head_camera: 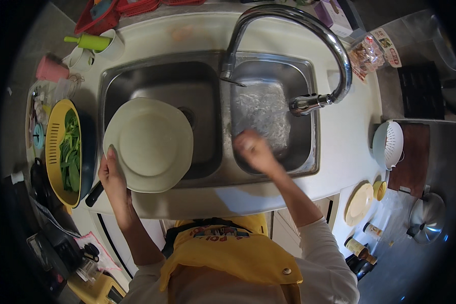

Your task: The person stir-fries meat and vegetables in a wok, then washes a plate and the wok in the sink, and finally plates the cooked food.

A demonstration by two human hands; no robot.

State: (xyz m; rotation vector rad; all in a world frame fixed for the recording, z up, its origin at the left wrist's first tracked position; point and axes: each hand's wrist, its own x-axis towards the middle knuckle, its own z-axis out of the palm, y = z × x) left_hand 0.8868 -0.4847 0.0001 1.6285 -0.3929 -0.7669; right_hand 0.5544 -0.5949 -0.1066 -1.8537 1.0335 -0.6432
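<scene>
My left hand [114, 171] grips the left rim of a pale round plate [150, 144], thumb on its upper face. The plate is held over the left basin [207, 152] of a steel double sink and covers much of it. Blurred by motion, my right hand [254, 150] is over the near left part of the right basin [302, 140]. Its fingers look curled, but whether they hold anything cannot be made out. Water [262, 102] runs from the head of a chrome gooseneck faucet [307, 104] into that basin, where the surface is rippled.
Left of the sink stands a yellow colander [53, 163] of leafy greens [71, 152], with a black handle [95, 193] beside it. White cups and a green-handled rolling pin [95, 41] are at the back left. A white strainer [389, 144] and a cream plate [360, 204] are on the right.
</scene>
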